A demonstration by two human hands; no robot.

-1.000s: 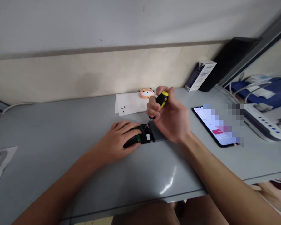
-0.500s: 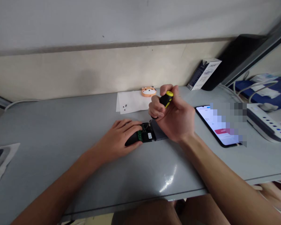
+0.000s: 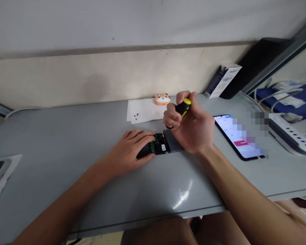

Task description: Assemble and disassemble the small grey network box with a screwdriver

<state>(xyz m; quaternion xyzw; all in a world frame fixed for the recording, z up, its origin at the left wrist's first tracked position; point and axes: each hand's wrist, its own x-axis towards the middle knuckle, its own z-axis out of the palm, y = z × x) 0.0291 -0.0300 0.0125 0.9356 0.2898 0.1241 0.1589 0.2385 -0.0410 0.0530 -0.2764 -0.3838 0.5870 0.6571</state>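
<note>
My left hand (image 3: 129,151) is closed over the near-left part of an opened black device (image 3: 159,148), its fingers along the top and the thumb at the lower side. A strip of green circuit board and a small white label show on the device. My right hand (image 3: 193,124) grips a black and yellow screwdriver (image 3: 184,107), tilted with its handle up. The thin metal shaft slants down to the device's open part; whether the tip sits on a screw cannot be made out. A dark grey flat piece (image 3: 173,142) adjoins the device's right end, partly behind my right hand.
White paper (image 3: 145,112) behind the hands bears several tiny dark screws (image 3: 136,115) and an orange animal-face case (image 3: 162,99). To the right lie a lit phone (image 3: 234,136) and a power strip (image 3: 293,134). A box (image 3: 223,80) leans by the wall.
My right hand and the screwdriver handle have shifted slightly to the right. My left hand holds the device in nearly the same place.
</note>
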